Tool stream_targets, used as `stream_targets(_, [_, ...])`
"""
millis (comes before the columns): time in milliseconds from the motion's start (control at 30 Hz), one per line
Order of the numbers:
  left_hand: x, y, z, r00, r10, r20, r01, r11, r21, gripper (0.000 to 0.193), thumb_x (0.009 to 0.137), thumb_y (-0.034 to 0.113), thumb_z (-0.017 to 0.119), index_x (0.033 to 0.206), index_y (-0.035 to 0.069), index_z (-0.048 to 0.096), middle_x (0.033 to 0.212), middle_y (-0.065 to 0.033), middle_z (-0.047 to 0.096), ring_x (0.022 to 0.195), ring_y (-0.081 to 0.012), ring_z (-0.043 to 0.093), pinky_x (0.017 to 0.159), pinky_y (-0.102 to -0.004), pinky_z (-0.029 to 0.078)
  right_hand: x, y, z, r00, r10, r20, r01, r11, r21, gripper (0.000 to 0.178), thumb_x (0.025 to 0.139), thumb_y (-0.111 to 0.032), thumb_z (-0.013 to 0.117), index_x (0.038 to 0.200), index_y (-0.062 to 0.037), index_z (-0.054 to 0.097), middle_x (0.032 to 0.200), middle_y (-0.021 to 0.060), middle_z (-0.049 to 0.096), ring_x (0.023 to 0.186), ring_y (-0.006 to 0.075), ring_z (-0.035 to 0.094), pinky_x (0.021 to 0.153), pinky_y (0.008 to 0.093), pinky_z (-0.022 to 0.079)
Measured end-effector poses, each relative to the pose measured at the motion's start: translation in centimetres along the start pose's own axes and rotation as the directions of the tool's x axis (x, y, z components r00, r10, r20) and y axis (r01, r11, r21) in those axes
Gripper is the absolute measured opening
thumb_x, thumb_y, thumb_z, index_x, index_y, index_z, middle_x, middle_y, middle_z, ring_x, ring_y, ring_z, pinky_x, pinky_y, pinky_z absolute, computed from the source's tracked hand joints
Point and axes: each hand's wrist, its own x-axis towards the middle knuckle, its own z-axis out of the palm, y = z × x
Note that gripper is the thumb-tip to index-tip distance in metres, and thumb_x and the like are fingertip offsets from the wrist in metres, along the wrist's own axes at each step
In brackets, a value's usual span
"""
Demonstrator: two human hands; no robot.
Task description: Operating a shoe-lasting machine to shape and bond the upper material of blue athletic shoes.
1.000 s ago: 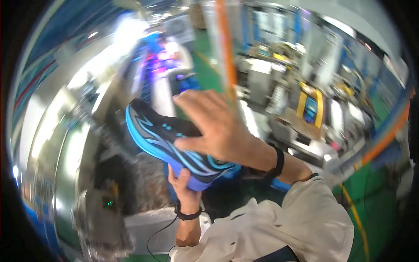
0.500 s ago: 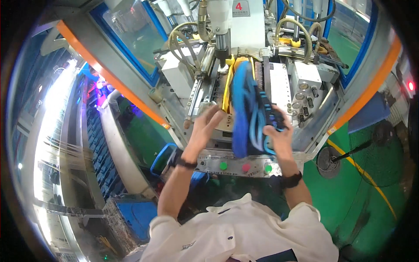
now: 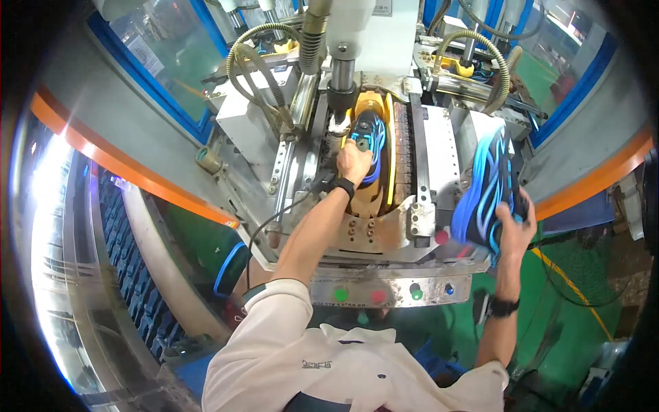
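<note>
My right hand holds a black shoe with blue-striped sides, raised at the right of the machine; its thumb and fingers close round the shoe's edge. A second black-and-blue shoe sits in the machine's narrow bay, between yellow side plates. My left hand reaches into the bay, its fingers curled onto the upper of this shoe. Part of the seated shoe lies behind that hand. Above the bay's left side hangs a dark press cylinder, close to my left fingers.
A metal front panel carries green, red and blue buttons. A thin black cable runs from near my left wrist. Orange-edged guards flank the machine on both sides. Dark blue pieces line a conveyor at left.
The shoe in my right hand has moved right, away from the bay. My left hand has gone from open beside the bay onto the shoe inside it, which now shows.
</note>
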Motion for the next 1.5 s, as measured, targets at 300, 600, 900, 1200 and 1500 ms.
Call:
stream_targets(300, [-11.9, -0.3, -21.8, 0.735, -0.346, 0.584, 0.674, 0.275, -0.686, 0.028, 0.079, 0.010, 0.070, 0.102, -0.004, 0.064, 0.086, -0.0051, 0.064, 0.077, -0.0139, 0.062, 0.062, -0.0270, 0.049, 12.6, -2.8, 22.0, 0.873, 0.218, 0.436, 0.157, 0.721, -0.675, 0.066, 0.058, -0.037, 0.082, 0.106, 0.0056, 0.066, 0.101, 0.0236, 0.068, 0.098, 0.0340, 0.066, 0.085, 0.0368, 0.053])
stream_targets(600, [-26.2, -5.1, -37.9, 0.820, -0.568, 0.074, 0.409, 0.490, -0.770, 0.036, 0.078, 0.006, 0.063, 0.112, -0.006, 0.060, 0.096, -0.0071, 0.066, 0.082, -0.0132, 0.063, 0.075, -0.0259, 0.050, 3.4, 7.7, 36.8, 0.895, 0.073, 0.441, 0.271, 0.696, -0.665, 0.043, 0.070, -0.022, 0.074, 0.100, 0.0011, 0.053, 0.094, 0.0224, 0.068, 0.090, 0.0391, 0.067, 0.080, 0.0468, 0.054])
stream_targets(900, [-44.3, -6.8, -37.4, 0.284, -0.880, -0.380, 0.345, 0.464, -0.816, 0.044, 0.077, 0.015, 0.073, 0.111, -0.010, 0.059, 0.099, -0.0107, 0.064, 0.090, -0.0168, 0.059, 0.079, -0.0293, 0.047, -17.0, -2.1, 25.2, 0.477, -0.582, 0.658, 0.593, 0.766, 0.248, 0.025, 0.081, -0.002, 0.062, 0.106, -0.0024, 0.064, 0.099, 0.0189, 0.064, 0.090, 0.0375, 0.062, 0.078, 0.0416, 0.050])
stream_targets(1200, [-54.1, 0.0, -34.5, 0.055, -0.977, -0.204, 0.270, 0.211, -0.939, 0.031, 0.080, 0.009, 0.070, 0.104, -0.009, 0.064, 0.092, -0.0089, 0.067, 0.068, -0.0147, 0.062, 0.056, -0.0238, 0.045, -32.5, 13.7, 22.8, 0.052, -0.396, 0.917, 0.562, 0.771, 0.301, 0.030, 0.083, -0.010, 0.060, 0.112, -0.0040, 0.057, 0.109, 0.0184, 0.057, 0.103, 0.0394, 0.053, 0.084, 0.0474, 0.046])
stream_targets(1500, [-69.9, -3.5, -35.5, -0.347, -0.887, -0.305, -0.021, 0.333, -0.943, 0.026, 0.072, 0.006, 0.075, 0.093, -0.007, 0.067, 0.077, -0.0067, 0.064, 0.060, -0.0156, 0.060, 0.053, -0.0282, 0.046, -32.9, 0.8, 26.4, 0.009, -0.469, 0.883, 0.469, 0.782, 0.411, 0.024, 0.082, -0.004, 0.060, 0.105, -0.0007, 0.059, 0.101, 0.0184, 0.058, 0.093, 0.0371, 0.057, 0.081, 0.0414, 0.048])
